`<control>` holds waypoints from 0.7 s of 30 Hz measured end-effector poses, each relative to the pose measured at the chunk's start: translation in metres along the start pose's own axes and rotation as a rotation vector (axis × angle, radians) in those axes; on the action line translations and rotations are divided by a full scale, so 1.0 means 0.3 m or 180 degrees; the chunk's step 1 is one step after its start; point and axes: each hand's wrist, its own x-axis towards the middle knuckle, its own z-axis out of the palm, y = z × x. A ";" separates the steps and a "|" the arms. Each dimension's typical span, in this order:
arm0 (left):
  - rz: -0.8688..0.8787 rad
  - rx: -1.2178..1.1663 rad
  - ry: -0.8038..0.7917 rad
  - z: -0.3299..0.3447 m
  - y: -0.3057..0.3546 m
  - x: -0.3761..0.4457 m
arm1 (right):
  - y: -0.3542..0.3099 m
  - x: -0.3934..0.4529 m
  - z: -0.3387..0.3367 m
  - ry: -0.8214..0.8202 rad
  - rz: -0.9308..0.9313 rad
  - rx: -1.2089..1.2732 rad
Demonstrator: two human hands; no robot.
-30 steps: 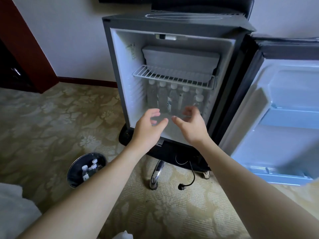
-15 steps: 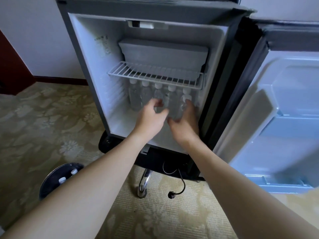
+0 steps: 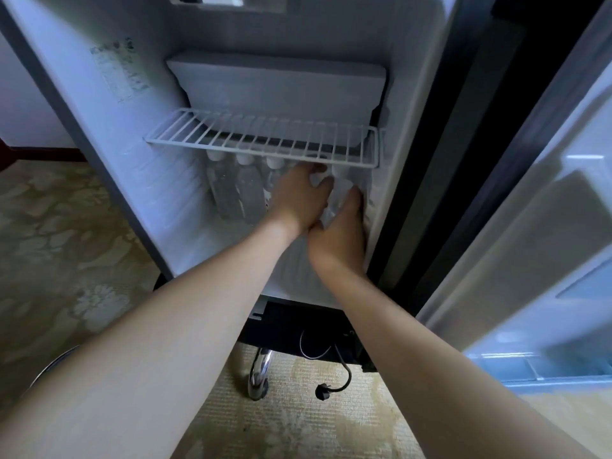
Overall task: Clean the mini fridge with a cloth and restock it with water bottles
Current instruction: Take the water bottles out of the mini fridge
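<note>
Fridge (image 3: 99, 134): door (image 3: 536, 226) swung wide to the right, white inside lit bluish.
Freezer box (image 3: 278, 84): at the top back of the fridge, just above the wire shelf.
Shelf (image 3: 265, 140): white wire rack across the fridge, nothing on its front part.
Bottles (image 3: 238, 190): clear water bottles with white caps, upright in a row on the fridge floor under the shelf, touching one another; three show plainly at the left, those at the right are partly hidden by the hands.
Left hand (image 3: 299, 200): reaches into the fridge under the shelf; its grip is curled round the top of a bottle in the right part of the row, fingertips up by the cap.
Right hand (image 3: 341, 233): just beside the left, near the right wall; fingers lie fairly straight against the side of the rightmost bottle, thumb touching the left wrist. Cannot tell whether it grasps the bottle or only presses it.
Plug (image 3: 323, 390): black, on a cord lying on the carpet below the fridge.
Leg (image 3: 260, 372): chromed metal, standing on the carpet beneath the fridge.
Carpet (image 3: 66, 243): beige, flower pattern.
</note>
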 end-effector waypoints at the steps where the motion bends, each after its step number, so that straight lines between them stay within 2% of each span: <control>1: 0.0048 0.0111 -0.0069 0.007 0.010 0.015 | 0.001 0.008 0.008 0.0011 0.0066 0.0018; 6: 0.0077 0.0947 -0.0372 0.049 0.027 0.081 | -0.009 0.054 0.048 0.0204 0.0120 0.0114; 11: 0.0112 0.0497 -0.0304 0.078 0.024 0.129 | -0.005 0.093 0.092 0.0437 0.0104 -0.0006; 14: -0.0090 0.0524 -0.0307 0.098 0.037 0.158 | -0.001 0.107 0.092 0.0439 0.0257 0.0026; 18: -0.0391 0.0196 -0.0423 0.110 0.057 0.167 | -0.001 0.117 0.071 0.0414 0.0239 -0.0080; 21: -0.0363 0.0257 -0.0328 0.105 0.073 0.157 | 0.003 0.124 0.058 0.0347 0.0234 -0.0250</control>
